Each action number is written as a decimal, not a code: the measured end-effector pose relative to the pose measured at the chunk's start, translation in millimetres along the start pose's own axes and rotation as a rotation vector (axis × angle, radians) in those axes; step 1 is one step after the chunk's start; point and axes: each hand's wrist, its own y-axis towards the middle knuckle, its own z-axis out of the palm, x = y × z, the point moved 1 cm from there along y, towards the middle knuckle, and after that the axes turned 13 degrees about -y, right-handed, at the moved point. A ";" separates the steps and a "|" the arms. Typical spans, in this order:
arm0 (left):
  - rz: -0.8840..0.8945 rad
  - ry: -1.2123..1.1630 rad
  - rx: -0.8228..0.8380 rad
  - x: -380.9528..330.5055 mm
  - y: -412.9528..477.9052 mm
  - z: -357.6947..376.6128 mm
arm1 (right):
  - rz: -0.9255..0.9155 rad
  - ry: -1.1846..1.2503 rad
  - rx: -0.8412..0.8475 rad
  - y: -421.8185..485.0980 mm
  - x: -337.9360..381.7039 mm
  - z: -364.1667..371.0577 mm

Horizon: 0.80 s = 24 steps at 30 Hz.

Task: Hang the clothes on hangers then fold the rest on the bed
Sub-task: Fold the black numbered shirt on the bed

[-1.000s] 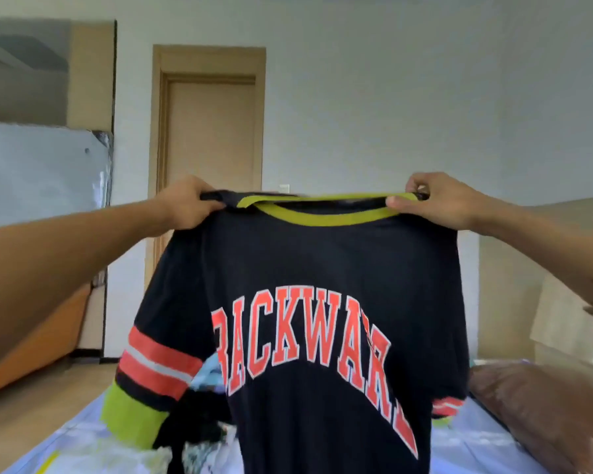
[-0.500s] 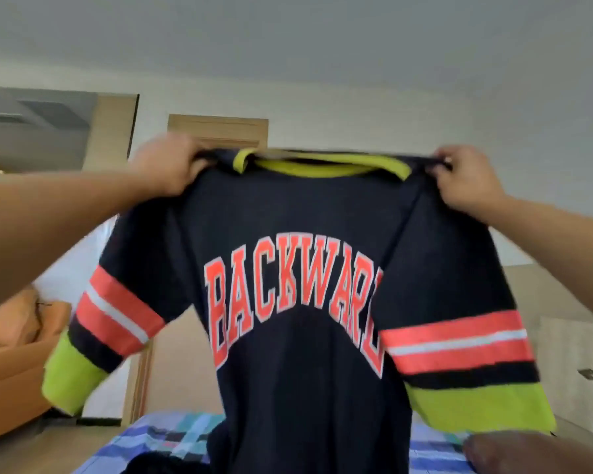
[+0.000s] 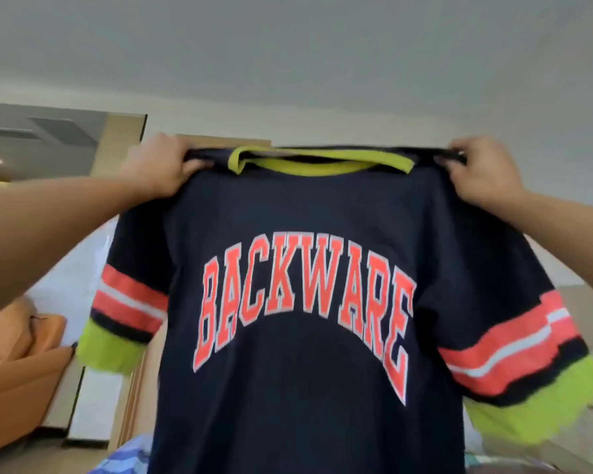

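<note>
Left hand at ten o'clock and right hand at two o'clock, well apart, each grip a shoulder of the shirt, which hangs spread.

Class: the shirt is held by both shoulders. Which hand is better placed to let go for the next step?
Probably the right hand: it only pinches the shoulder edge of the shirt, while the left hand bunches more cloth near the collar and could hold it alone.
</note>
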 end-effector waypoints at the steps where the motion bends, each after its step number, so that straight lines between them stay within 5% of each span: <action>1: 0.019 -0.009 -0.029 -6.2 7.3 -6.4 | -0.003 0.024 0.023 6.1 3.1 -2.5; 7: -0.042 -0.114 0.459 6.0 -30.6 12.6 | -0.032 0.176 0.556 -46.5 -4.3 8.2; 14: -0.416 -0.752 0.787 13.3 -85.2 46.8 | 0.122 0.572 0.979 -90.5 -16.2 15.0; 20: -0.580 -0.976 0.719 11.7 -153.0 118.9 | 0.256 0.621 1.079 -150.9 -22.5 71.6; 24: -0.646 -0.987 0.851 25.1 -246.9 191.2 | 0.308 0.646 1.228 -243.2 -37.7 137.3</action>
